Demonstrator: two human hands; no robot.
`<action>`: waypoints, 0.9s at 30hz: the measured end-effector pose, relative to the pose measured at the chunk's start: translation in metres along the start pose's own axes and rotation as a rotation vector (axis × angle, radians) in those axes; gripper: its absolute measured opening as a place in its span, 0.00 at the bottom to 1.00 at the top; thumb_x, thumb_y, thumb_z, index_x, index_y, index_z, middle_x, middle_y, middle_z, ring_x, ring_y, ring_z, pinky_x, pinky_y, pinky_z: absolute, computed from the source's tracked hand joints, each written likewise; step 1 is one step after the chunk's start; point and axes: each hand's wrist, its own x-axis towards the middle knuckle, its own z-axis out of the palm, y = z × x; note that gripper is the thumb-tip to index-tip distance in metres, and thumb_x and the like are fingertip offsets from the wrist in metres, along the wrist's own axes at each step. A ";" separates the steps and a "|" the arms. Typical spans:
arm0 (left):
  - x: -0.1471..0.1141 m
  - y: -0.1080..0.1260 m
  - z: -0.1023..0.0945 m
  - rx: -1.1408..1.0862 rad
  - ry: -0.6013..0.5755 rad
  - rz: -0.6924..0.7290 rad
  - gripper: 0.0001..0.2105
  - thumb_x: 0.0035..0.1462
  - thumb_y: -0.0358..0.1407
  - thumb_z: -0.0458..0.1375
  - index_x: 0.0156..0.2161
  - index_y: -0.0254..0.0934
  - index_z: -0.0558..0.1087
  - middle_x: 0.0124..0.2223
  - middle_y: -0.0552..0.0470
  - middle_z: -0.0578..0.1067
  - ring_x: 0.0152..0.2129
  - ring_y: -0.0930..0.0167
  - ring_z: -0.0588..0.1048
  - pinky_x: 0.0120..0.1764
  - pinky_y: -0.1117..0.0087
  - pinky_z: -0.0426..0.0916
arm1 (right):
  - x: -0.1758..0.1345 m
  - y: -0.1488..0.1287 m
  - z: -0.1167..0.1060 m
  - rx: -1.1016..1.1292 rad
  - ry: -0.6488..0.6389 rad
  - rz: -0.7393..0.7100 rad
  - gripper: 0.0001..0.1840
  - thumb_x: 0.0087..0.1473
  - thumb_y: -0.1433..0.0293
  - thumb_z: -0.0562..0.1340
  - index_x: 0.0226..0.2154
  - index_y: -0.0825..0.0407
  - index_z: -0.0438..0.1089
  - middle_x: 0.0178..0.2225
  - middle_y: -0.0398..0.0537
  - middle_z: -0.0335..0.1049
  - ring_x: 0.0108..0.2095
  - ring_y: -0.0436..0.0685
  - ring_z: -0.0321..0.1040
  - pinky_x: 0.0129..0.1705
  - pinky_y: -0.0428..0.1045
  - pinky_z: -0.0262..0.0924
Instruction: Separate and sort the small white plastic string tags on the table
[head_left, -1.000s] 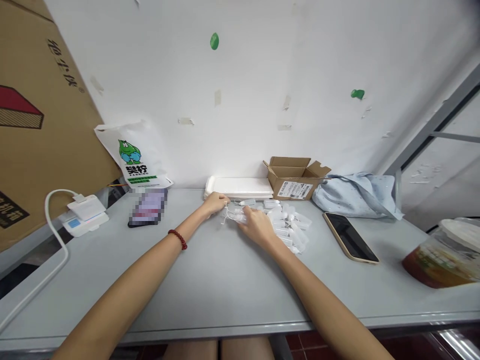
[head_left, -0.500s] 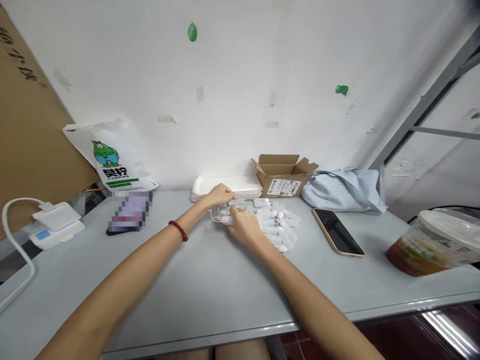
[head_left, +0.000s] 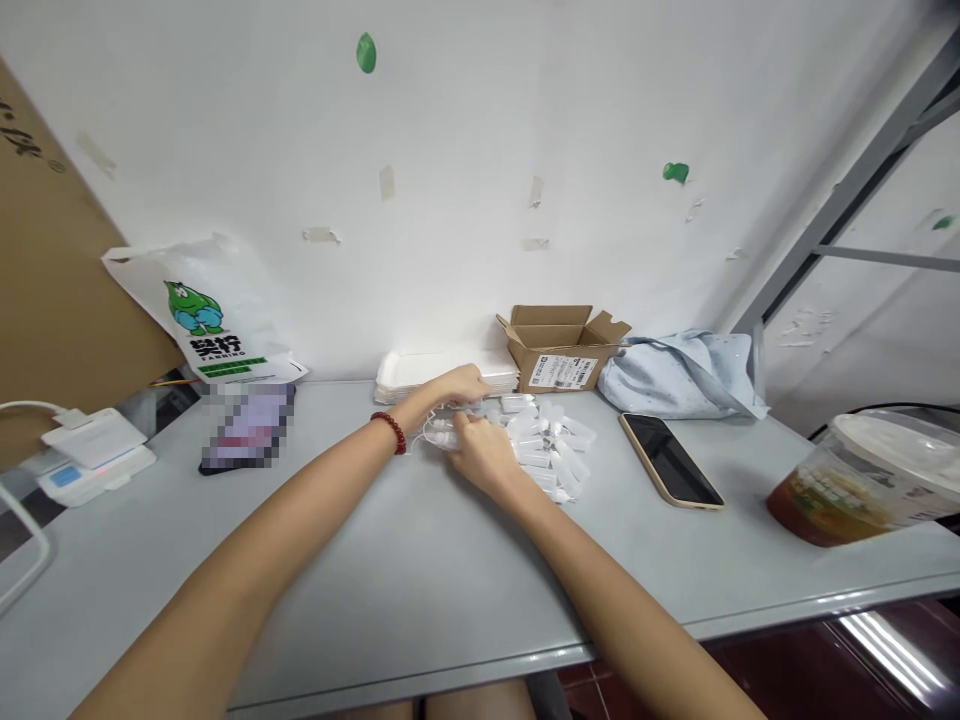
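Observation:
A pile of small translucent plastic pieces [head_left: 570, 462], which look like little bottles, lies on the grey table. My left hand [head_left: 459, 384] is at the pile's far left side, its fingers curled down; what they grip is hidden. Just nearer to me, my right hand [head_left: 484, 452] is closed at the pile's left edge, and its fingertips are out of sight behind the hand. Left of it, by the fingers, lies another translucent piece [head_left: 442, 439], with a thin white cord [head_left: 424, 432] looping beside it.
Behind my hands lie stacked white flat packs [head_left: 405, 372] and an open cardboard box [head_left: 559, 345]. To the right are a phone [head_left: 671, 462], a pale blue cloth bag [head_left: 675, 375] and a drink tub [head_left: 847, 490]. On the left are another phone [head_left: 251, 425], a white charger [head_left: 97, 455] and a printed bag [head_left: 225, 300].
My left hand has moved a little to the right and farther over the pile. My right hand stays almost in place. The whole view has shifted slightly.

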 end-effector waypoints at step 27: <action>-0.058 -0.124 -0.044 0.523 0.308 0.512 0.09 0.55 0.33 0.52 0.37 0.36 0.73 0.42 0.46 0.74 0.43 0.64 0.68 0.49 0.61 0.62 | -0.004 0.009 -0.017 -0.048 -0.125 0.026 0.15 0.47 0.75 0.58 0.41 0.56 0.63 0.37 0.57 0.72 0.37 0.61 0.69 0.30 0.46 0.51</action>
